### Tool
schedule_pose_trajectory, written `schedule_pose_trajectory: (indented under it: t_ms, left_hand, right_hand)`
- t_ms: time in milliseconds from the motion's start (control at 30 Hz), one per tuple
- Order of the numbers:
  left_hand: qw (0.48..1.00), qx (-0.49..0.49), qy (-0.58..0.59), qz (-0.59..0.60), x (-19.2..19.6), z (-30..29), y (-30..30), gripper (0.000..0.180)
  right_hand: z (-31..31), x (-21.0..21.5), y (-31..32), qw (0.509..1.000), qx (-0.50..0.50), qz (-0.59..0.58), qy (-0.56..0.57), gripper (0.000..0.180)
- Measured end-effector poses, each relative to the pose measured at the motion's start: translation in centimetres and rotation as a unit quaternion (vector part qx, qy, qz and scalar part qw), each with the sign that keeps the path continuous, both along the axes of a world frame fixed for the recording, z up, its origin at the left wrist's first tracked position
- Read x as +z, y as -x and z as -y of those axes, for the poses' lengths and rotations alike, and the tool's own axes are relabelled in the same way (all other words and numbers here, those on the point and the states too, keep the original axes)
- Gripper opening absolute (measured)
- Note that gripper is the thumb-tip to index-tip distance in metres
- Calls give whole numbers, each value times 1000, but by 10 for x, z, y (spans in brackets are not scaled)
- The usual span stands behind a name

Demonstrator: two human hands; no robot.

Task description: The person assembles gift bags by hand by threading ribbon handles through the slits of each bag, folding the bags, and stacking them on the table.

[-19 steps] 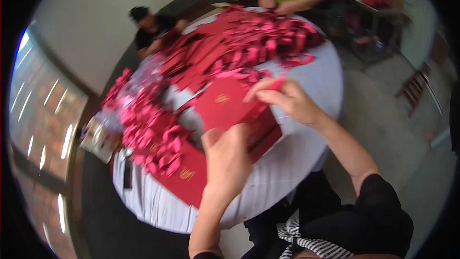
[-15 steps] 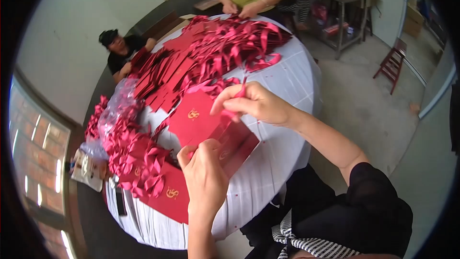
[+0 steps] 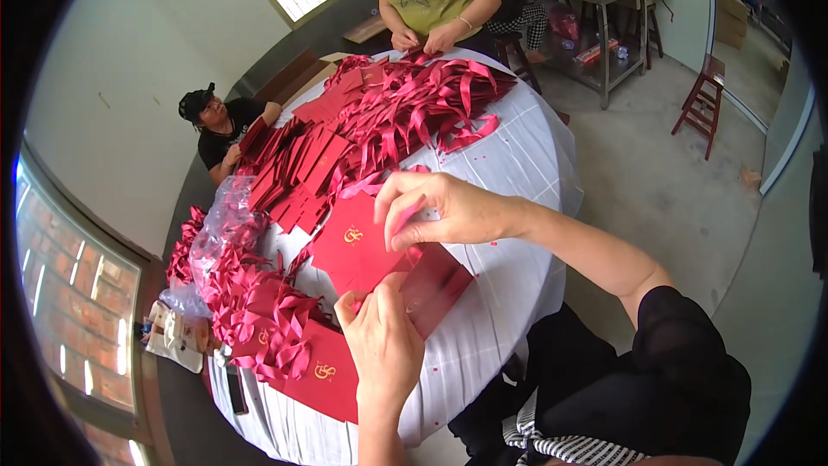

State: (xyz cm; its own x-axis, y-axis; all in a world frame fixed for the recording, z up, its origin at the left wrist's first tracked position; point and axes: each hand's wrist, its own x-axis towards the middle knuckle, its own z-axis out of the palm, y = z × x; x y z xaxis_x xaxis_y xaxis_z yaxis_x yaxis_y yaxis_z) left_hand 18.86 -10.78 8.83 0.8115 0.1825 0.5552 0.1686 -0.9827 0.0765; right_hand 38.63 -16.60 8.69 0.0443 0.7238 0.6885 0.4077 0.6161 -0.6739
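Now red card (image 3: 358, 246) tilted, long axis diagonal, between both hands (image 3: 388, 341).

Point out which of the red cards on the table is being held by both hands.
The red card at the table's near edge, gold emblem facing up. The left hand pinches its lower edge and the right hand its upper right corner; the other cards lie untouched in stacks.

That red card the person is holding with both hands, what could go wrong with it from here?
The red card is pinched only at its edges by the left hand and right hand, so it might crease or slip. Loose ribbon bows lie heaped right beside it, and a sweep of the forearm could probably knock some toward the table's rim. The dark red cover beneath might also shift on the white cloth.
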Motion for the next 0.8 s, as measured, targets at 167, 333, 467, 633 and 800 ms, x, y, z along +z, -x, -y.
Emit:
schedule_pose_trajectory:
  t_ms: [167, 333, 467, 633, 800]
  left_hand:
    - [1000, 14, -11, -9, -3, 5, 0, 20]
    - [1000, 10, -22, 2, -4, 6, -4, 22]
    - [999, 14, -27, 29, -7, 2, -5, 22]
    - [999, 6, 28, 24, -3, -2, 0, 15]
    - [997, 4, 66, 46, -2, -8, -3, 20]
  right_hand:
    - [-9, 3, 14, 999, -8, -35, -5, 11]
    - [-31, -10, 22, 981, -175, -87, 19, 13]
    - [-33, -18, 18, 965, -174, -191, 40, 13]
    - [-9, -6, 2, 955, 83, -234, 164, 31]
    - [3, -15, -3, 957, 141, -117, 226, 25]
